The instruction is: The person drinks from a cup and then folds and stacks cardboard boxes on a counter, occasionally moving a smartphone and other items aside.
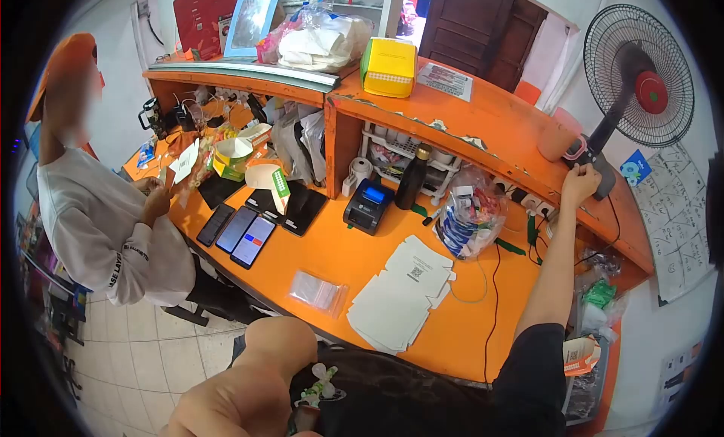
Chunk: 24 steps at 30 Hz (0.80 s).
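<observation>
**Your right hand is up at the foot of the fan, on the raised shelf at the far right.**

The fan (637,75) stands at the shelf's right end. Its pole slants up and to the right from the dark base (603,177), and your right hand (581,184) touches that base from its left side. The fingers are curled in, but whether they grip anything cannot be told. Your left arm (249,384) is folded low by your lap, well apart from the fan, with its fingers cut off at the edge, so the right hand is far nearer. Just below the hand sit wall sockets (532,203). Further left come a bag of packets (467,214), flat cardboard boxes (403,290) and a row of phones (237,232). Another person (105,226) sits at the counter's (317,248) left end.
</observation>
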Each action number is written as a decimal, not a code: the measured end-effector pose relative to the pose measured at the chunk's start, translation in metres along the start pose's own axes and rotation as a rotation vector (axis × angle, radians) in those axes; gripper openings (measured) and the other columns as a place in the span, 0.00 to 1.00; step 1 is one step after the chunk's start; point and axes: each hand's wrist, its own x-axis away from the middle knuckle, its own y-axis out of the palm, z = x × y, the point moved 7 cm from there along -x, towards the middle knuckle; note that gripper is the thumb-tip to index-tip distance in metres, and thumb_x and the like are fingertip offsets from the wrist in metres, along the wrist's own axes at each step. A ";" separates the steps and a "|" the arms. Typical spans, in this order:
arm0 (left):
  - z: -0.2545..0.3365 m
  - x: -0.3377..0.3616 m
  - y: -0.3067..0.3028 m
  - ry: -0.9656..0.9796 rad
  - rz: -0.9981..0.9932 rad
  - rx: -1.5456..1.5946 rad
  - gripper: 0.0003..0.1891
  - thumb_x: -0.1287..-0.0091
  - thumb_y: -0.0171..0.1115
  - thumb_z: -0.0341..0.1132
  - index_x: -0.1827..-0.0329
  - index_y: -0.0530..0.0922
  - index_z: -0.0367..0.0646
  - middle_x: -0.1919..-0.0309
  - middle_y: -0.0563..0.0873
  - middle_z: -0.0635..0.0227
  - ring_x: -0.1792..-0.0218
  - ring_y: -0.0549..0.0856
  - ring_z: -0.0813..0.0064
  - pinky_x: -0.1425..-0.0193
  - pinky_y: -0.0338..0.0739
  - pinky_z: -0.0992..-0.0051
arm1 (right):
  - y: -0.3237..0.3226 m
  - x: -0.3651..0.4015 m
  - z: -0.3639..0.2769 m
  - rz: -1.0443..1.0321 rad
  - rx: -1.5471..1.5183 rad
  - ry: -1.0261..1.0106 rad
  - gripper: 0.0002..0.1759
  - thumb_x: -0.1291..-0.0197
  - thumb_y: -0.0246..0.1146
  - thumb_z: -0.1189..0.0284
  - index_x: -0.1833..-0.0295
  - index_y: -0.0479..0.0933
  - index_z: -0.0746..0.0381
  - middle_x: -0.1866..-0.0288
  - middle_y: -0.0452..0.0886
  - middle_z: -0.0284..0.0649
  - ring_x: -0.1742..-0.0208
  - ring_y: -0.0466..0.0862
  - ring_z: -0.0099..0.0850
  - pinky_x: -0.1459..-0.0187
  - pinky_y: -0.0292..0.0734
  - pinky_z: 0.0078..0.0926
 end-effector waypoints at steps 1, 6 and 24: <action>-0.004 -0.001 0.002 -0.002 0.001 -0.001 0.14 0.41 0.45 0.23 0.52 0.69 0.34 0.78 0.69 0.65 0.85 0.69 0.78 0.89 0.67 0.81 | 0.000 0.000 0.000 0.001 0.006 -0.013 0.14 0.58 0.61 0.81 0.81 0.61 0.66 0.75 0.64 0.43 0.70 0.67 0.39 0.66 0.64 0.33; 0.002 0.001 0.001 0.045 0.071 -0.061 0.15 0.48 0.47 0.15 0.55 0.69 0.29 0.73 0.69 0.64 0.85 0.68 0.79 0.89 0.68 0.82 | 0.005 0.000 0.005 -0.006 0.009 -0.020 0.13 0.59 0.61 0.82 0.81 0.60 0.66 0.75 0.64 0.43 0.72 0.67 0.39 0.67 0.64 0.32; 0.001 0.000 -0.001 0.150 0.088 -0.034 0.13 0.49 0.48 0.16 0.59 0.71 0.29 0.74 0.67 0.65 0.84 0.68 0.81 0.90 0.67 0.84 | 0.001 0.000 -0.017 -0.033 -0.218 -0.110 0.15 0.53 0.60 0.75 0.82 0.61 0.66 0.82 0.62 0.38 0.80 0.64 0.30 0.75 0.62 0.27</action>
